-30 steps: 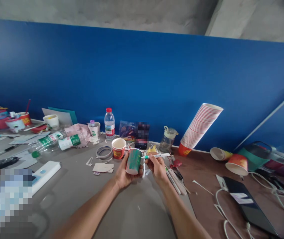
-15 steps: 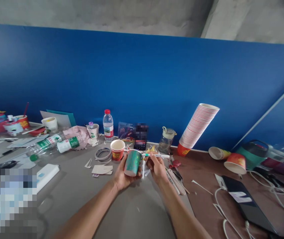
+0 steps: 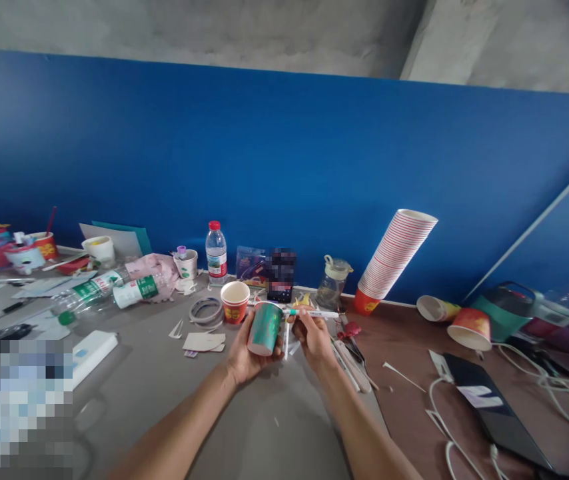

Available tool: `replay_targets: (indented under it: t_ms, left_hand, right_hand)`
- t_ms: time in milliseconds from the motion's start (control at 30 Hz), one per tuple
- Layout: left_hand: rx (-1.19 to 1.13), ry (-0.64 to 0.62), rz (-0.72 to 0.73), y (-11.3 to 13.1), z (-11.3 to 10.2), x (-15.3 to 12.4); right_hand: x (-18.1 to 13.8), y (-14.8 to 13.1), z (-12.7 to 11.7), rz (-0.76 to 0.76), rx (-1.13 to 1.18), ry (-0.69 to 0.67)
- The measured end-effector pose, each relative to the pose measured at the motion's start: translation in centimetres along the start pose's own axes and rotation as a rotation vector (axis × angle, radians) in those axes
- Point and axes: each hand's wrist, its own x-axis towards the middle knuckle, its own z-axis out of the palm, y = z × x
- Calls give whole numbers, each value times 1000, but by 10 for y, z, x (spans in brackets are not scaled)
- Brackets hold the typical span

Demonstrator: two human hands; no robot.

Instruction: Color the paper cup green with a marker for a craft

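A paper cup coloured green over a red print [image 3: 264, 329] is tilted in my left hand [image 3: 244, 353], whose fingers wrap round it from the left and below. My right hand [image 3: 313, 333] is closed on a white marker pen [image 3: 322, 314] with a green tip end. That tip end points left, at the upper right side of the green cup; whether it touches cannot be made out. Just behind my left hand stands a red and white paper cup [image 3: 235, 303]. A roll of tape [image 3: 206, 311] lies to its left.
On the right leans a tall stack of paper cups [image 3: 397, 257]. A glass jar [image 3: 333, 280] and a red-capped water bottle [image 3: 216, 253] stand along the blue partition [image 3: 274, 153]. Paper scraps [image 3: 204, 342] lie left, a black tablet-like device [image 3: 499, 410] with white cables right.
Both hands keep nearly the same place with the cup and the marker pen. The whole view has shifted very slightly.
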Motion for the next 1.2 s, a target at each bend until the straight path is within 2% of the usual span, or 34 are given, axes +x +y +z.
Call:
replay_targets:
  t_ms: [367, 700, 867, 967, 1100, 1200]
  left_hand:
    - [7, -10, -6, 0, 0, 1]
    - [-3, 4, -4, 1, 2, 0]
    - [-7, 11, -8, 1, 0, 1]
    - [-4, 28, -13, 1, 0, 1]
    - [-19, 44, 5, 0, 3, 1]
    - [-27, 120, 40, -1, 5, 1]
  right_hand:
    - [1, 1, -1, 40, 11, -52]
    - [0, -1, -1, -3, -22, 15]
    - [2, 0, -2, 26, -48, -11]
    - [3, 2, -4, 0, -24, 29]
    - [1, 2, -6, 56, -45, -52]
    - [1, 2, -7, 10, -34, -27]
